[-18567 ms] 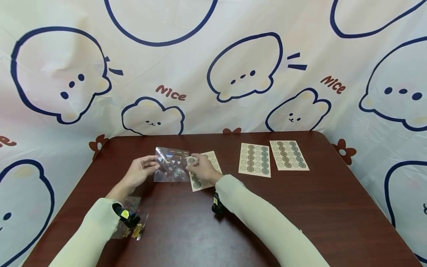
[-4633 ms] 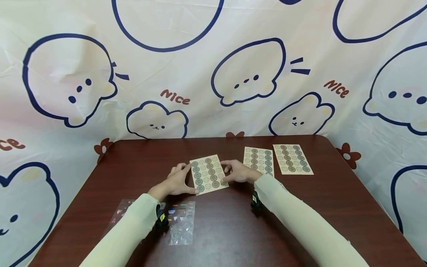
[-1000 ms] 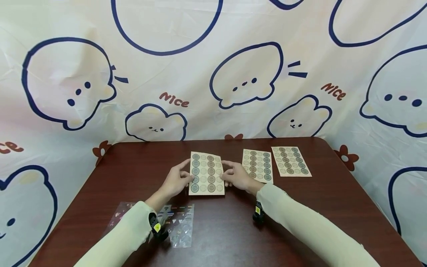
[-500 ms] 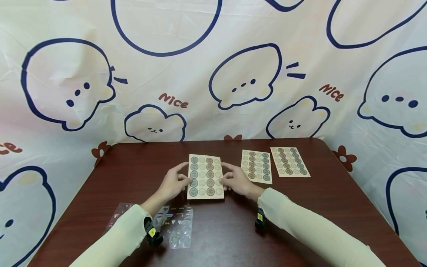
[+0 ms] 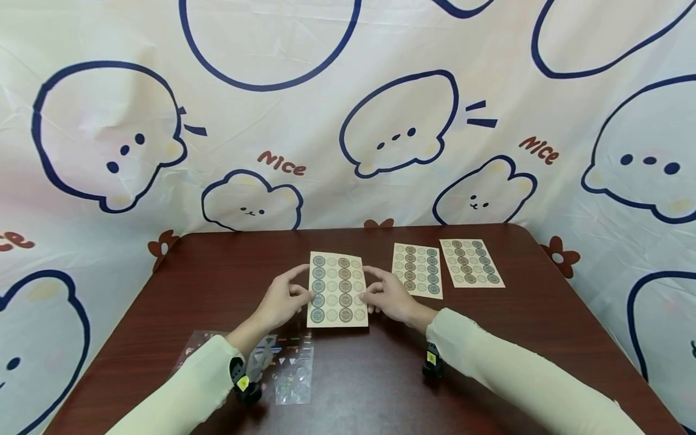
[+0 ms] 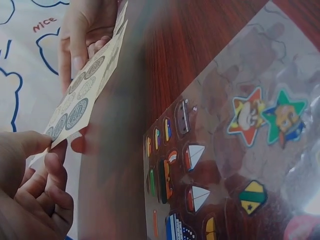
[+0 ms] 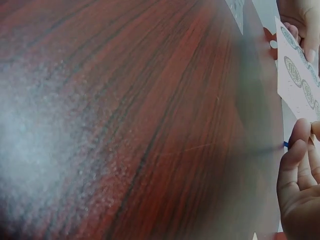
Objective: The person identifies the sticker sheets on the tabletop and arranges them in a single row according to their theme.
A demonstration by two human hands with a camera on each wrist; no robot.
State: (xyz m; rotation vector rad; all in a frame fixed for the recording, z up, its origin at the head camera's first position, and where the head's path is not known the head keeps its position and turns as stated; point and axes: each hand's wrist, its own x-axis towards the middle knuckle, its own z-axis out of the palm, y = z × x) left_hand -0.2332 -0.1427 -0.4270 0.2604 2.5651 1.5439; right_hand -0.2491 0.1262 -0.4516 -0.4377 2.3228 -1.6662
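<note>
The right hand (image 7: 301, 192) and left hand (image 7: 306, 17) hold a printed sheet (image 7: 300, 82) near the tabletop (image 7: 135, 110).

Tabletop (image 5: 370, 386) before the held paper sheet (image 5: 338, 290) is free; transparent sticker sheets (image 5: 295, 380) obstruct its left

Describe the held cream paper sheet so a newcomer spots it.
Start at the dark reddish-brown wood-grain table and find the left hand and right hand. Between them is a rectangular cream paper sheet printed with round designs. Two similar cream sheets lie to its right; only this one is held.

Soft light, pale glare on tabletop (image 7: 125, 120), hazy right-wrist view
</note>
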